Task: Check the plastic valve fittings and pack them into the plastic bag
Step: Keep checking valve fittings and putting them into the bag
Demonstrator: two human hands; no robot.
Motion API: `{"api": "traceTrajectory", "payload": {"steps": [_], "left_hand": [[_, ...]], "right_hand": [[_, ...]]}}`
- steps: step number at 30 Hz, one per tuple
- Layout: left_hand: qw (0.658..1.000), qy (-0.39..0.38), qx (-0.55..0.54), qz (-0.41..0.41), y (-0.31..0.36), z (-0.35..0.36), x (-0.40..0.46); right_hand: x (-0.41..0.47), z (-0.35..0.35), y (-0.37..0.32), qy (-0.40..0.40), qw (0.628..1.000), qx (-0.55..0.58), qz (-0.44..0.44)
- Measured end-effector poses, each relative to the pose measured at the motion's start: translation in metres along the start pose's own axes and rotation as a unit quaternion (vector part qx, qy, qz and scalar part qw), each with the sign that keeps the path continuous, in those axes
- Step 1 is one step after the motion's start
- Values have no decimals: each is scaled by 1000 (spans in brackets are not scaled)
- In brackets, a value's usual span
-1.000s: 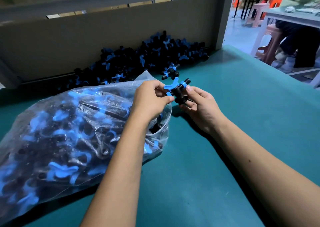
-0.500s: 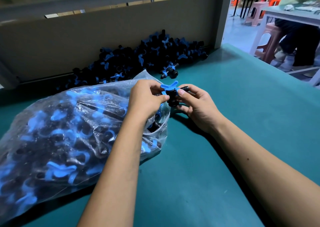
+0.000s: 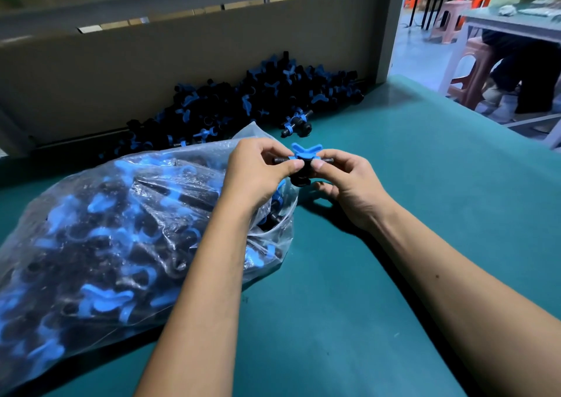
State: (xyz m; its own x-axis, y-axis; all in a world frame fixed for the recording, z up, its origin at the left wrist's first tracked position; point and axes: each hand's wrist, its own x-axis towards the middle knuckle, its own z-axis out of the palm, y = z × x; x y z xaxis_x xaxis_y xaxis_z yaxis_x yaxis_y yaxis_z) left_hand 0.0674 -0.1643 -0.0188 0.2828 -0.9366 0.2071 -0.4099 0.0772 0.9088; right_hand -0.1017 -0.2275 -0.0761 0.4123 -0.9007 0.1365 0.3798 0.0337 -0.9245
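Observation:
A black valve fitting (image 3: 304,166) with a blue butterfly handle is held level between both hands, just above the open mouth of the plastic bag. My left hand (image 3: 258,172) pinches its left side with thumb and fingers. My right hand (image 3: 349,181) pinches its right side the same way. The clear plastic bag (image 3: 121,238) lies on the green table at the left, stuffed with several black-and-blue fittings. A loose heap of fittings (image 3: 258,99) lies along the back board.
One stray fitting (image 3: 296,125) lies on the green table (image 3: 394,184) just in front of the heap. A cardboard back wall (image 3: 151,72) bounds the far side. At the right, beyond the table edge, a person sits on a pink stool (image 3: 476,68) at another table.
The held fitting has been turned from tilted to level, its blue handle now on top, and both hands have closed in on its ends.

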Motion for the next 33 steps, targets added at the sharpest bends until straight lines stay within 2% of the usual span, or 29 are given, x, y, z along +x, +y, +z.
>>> {"api": "traceTrajectory", "payload": {"steps": [5, 9, 11, 14, 17, 19, 22, 24, 26, 28, 29, 31, 33], "left_hand": [[1000, 2, 3, -6, 2, 0, -1], [999, 48, 3, 9, 2, 2, 2], [998, 58, 13, 29, 3, 4, 2], [992, 117, 16, 44, 4, 8, 2], [983, 173, 31, 48, 5, 10, 1], [988, 144, 35, 46, 7, 14, 0], [992, 88, 68, 55, 11, 21, -4], [992, 50, 87, 74, 16, 21, -7], [983, 27, 140, 113, 18, 17, -8], [959, 12, 249, 138, 18, 9, -8], [951, 0, 280, 131, 18, 6, -8], [952, -8, 283, 114, 21, 1, -9], [957, 27, 261, 123, 24, -2, -9]], "right_hand": [[-1, -1, -2, 7, 1000, 21, 7], [4, -10, -5, 109, 990, 90, -1], [5, -12, -6, 121, 989, 87, -7], [5, -3, -2, 124, 992, 23, -29], [2, 5, 4, 69, 991, -95, -61], [-1, 8, 5, 19, 982, -168, -83], [-1, 7, 7, 29, 967, -229, -105], [0, 5, 5, 50, 983, -163, -67], [2, 2, -2, 66, 997, 39, 12], [2, -3, -11, 67, 961, 256, 78], [3, -7, -14, 66, 941, 320, 88], [3, -10, -17, 65, 927, 359, 90], [2, -5, -15, 79, 940, 320, 91]]}}
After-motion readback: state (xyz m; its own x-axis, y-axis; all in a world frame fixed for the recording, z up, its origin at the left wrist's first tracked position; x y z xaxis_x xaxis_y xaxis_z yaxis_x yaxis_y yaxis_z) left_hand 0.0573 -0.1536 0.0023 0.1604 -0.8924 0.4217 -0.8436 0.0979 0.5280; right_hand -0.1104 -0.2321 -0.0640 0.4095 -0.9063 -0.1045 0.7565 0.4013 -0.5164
